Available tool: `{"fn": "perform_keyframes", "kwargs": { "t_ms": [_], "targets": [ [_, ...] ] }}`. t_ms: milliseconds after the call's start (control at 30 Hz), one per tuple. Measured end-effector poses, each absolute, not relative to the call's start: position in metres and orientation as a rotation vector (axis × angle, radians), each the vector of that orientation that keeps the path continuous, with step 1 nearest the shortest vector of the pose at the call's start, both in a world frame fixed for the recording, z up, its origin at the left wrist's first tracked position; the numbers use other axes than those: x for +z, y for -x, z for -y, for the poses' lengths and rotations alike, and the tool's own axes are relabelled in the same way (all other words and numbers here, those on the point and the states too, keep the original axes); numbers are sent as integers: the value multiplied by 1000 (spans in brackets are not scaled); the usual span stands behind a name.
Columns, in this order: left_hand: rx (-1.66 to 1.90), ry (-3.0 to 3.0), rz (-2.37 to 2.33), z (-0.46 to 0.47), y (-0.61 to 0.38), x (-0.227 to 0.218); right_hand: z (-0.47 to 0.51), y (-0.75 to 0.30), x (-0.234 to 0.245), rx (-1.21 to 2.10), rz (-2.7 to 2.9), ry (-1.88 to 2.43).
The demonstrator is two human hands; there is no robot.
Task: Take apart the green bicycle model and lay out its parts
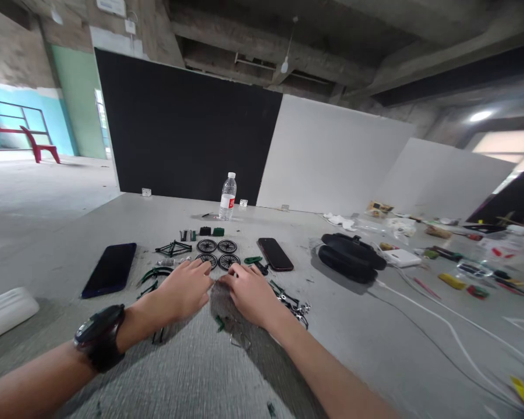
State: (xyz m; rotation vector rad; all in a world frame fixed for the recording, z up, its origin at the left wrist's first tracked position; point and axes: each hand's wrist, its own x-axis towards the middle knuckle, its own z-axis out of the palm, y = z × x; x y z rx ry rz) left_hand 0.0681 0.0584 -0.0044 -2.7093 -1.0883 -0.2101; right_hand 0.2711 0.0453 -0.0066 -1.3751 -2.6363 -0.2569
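Fingertips of left hand, right hand meeting, narrow — cannot tell what held. Just beyond fingertips: wheels, frame loose — seemingly nothing joined yet.

Ahead of you a tall black panel stands on the grey floor. A white panel adjoins its right edge, and a second white panel stands further right. Above you run bare concrete ceiling beams, with an unlit bulb hanging from a cord. A ceiling lamp glows at your upper right, and daylight comes through a window below it. To your far left you see a teal wall, a green wall and a red chair.
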Motion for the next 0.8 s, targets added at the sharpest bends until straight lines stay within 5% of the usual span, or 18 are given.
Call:
{"fn": "perform_keyframes", "kwargs": {
  "t_ms": [800],
  "targets": [
    [-81,2752,1141,-56,-72,6,-61,-312,1,-215,2406,1394]
  ]
}}
